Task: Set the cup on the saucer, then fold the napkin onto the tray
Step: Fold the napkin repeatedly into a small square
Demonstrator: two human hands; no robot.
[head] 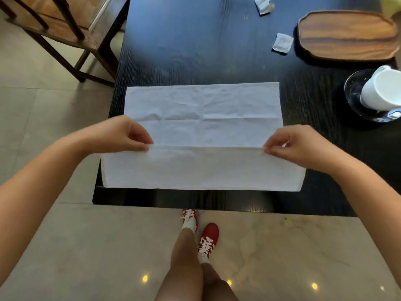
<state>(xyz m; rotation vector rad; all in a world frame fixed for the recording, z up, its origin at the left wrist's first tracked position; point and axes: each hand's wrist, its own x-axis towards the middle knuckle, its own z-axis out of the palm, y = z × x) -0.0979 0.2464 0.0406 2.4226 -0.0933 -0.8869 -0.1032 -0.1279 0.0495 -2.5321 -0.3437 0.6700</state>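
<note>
A white cloth napkin point(204, 118) lies spread on the dark table point(195, 46), its near part folded over so a doubled edge runs across it. My left hand point(121, 135) pinches the left end of that folded edge. My right hand point(297, 142) pinches the right end. At the right edge a white cup point(382, 92) stands on a dark glass saucer point(353, 92), with a spoon point(393, 115) on the saucer's near rim. The oval wooden tray point(347, 35) sits bare at the back right.
Two small white sachets point(282, 43) point(263, 5) lie on the table near the tray. A wooden chair point(65, 29) stands at the table's far left. The table's near edge is just in front of my legs and red shoes point(208, 240) on the tiled floor.
</note>
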